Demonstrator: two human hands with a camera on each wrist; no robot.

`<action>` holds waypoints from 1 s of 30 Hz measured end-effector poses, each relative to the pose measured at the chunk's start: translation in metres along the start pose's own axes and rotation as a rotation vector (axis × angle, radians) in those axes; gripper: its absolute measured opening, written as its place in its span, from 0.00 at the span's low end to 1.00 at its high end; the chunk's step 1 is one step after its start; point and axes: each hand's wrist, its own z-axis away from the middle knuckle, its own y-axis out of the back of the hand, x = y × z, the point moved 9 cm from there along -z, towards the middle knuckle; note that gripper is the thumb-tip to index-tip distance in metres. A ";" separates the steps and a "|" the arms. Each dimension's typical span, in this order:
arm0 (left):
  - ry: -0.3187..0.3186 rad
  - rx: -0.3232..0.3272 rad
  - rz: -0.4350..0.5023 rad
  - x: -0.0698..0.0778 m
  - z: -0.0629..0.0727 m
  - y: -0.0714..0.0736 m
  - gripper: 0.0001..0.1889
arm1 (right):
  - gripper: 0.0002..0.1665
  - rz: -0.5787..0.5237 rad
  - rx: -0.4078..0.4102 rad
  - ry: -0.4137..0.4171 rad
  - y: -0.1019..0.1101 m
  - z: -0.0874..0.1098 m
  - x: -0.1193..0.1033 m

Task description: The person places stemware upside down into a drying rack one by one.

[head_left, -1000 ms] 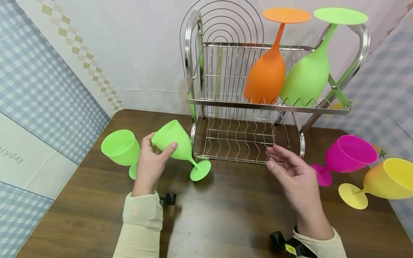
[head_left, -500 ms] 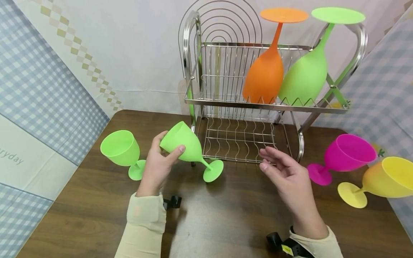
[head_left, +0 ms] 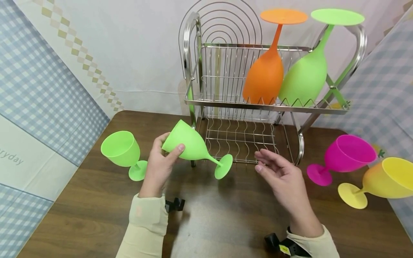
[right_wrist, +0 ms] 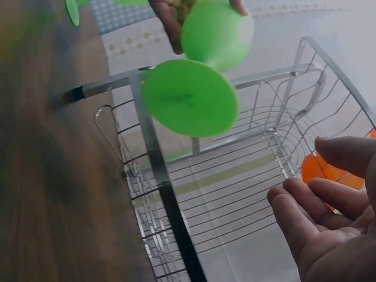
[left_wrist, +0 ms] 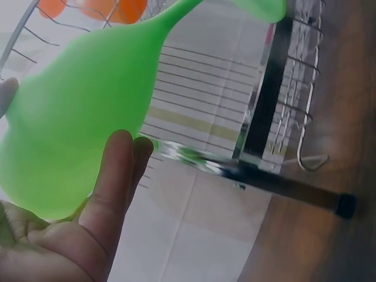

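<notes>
My left hand (head_left: 158, 165) grips a green plastic goblet (head_left: 188, 141) by its bowl, thumb on the near side. The goblet is held in the air, tilted, with its foot pointing down to the right. In the left wrist view the goblet's bowl (left_wrist: 88, 100) fills the palm side. The right hand (head_left: 285, 182) hovers to the right of the goblet's foot, fingers bent slightly and holding nothing. From the right wrist view, the round foot (right_wrist: 191, 98) is seen apart from those fingers. Behind both hands is a two-tier metal dish rack (head_left: 267, 106).
An orange goblet (head_left: 264, 75) and a green goblet (head_left: 304, 75) stand upside down on the rack's upper tier. Another green goblet (head_left: 120, 148) is at the table's left. Magenta (head_left: 348, 154) and yellow goblets (head_left: 387, 177) are at the right. The brown table (head_left: 209, 222) lies under the hands.
The left hand has moved right with the green goblet, and the goblet's foot has swung right and slightly up. My right hand has shifted a little left.
</notes>
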 end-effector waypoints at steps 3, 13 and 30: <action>0.000 -0.014 0.027 0.002 0.001 -0.002 0.34 | 0.25 0.027 -0.025 -0.005 -0.005 -0.001 0.005; 0.007 -0.151 0.141 0.002 0.007 -0.021 0.34 | 0.27 0.050 -0.168 -0.096 -0.028 0.000 0.026; -0.112 -0.304 0.482 0.009 0.023 -0.062 0.27 | 0.29 0.048 -0.435 -0.107 -0.070 0.014 0.037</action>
